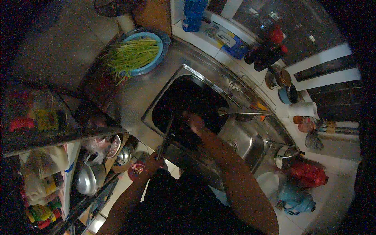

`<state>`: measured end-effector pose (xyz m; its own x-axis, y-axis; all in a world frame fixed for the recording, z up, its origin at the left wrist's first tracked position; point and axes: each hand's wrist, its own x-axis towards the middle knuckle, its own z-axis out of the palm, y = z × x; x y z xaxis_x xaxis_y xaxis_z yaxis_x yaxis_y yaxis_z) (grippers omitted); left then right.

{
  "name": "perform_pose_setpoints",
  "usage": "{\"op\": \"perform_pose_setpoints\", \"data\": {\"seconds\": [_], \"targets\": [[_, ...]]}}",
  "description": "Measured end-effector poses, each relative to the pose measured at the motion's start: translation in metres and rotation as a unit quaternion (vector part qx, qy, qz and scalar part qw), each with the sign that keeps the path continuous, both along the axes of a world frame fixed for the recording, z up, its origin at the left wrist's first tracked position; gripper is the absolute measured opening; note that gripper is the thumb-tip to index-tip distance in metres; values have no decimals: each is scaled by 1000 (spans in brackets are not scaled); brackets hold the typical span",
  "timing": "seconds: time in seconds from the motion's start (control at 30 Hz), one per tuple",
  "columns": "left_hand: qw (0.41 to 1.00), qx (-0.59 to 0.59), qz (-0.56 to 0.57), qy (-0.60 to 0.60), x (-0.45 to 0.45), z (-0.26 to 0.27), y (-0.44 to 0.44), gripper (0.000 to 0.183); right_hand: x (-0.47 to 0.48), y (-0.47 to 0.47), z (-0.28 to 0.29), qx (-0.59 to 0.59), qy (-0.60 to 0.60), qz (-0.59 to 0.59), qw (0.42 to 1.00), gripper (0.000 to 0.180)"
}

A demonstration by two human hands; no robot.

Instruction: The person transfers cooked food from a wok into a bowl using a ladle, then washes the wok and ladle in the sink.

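My left hand [156,162] is at the front edge of the sink, closed around the near end of a dark, long, narrow utensil [166,141]. The far end of that utensil reaches over the black interior of the left sink basin [184,67]; too little light falls there to tell its exact kind. Blurred, my right hand [194,122] reaches down over the same basin, to the right of the utensil. Its fingertips fade into the dark, so whether it holds anything cannot be told. Whatever lies inside this basin is hidden by shadow.
A blue basin [162,50] heaped with long green vegetable stalks [138,53] stands on the steel counter's far left. The faucet [246,112] crosses between the left basin and a second steel basin [249,141]. Jars and bottles line the windowsill; metal bowls [86,180] sit lower left.
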<state>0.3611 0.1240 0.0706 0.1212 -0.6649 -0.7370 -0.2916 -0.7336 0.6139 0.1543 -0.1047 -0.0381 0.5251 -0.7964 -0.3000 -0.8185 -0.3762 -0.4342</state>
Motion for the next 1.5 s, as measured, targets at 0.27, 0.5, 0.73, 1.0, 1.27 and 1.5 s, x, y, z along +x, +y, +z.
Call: {"op": "perform_pose_setpoints", "data": {"seconds": [0.27,0.5,0.73,1.0,1.27,1.5], "targets": [[913,-95,168,359,0,-47,15,28,-88,26,0,-65,40,102,992,31],[921,-80,109,365,17,-90,7,37,4,17,6,91,-81,4,993,28],[944,-55,84,313,16,-30,-20,42,-78,-38,7,-125,170,-4,977,26],[888,-80,94,444,17,-84,0,44,3,19,85,259,-97,96,956,26],[988,-64,-87,109,38,-81,-21,49,10,-11,80,421,-228,68,875,33],[988,111,-72,80,41,-67,-42,41,-87,-54,67,50,40,44,997,35]]}}
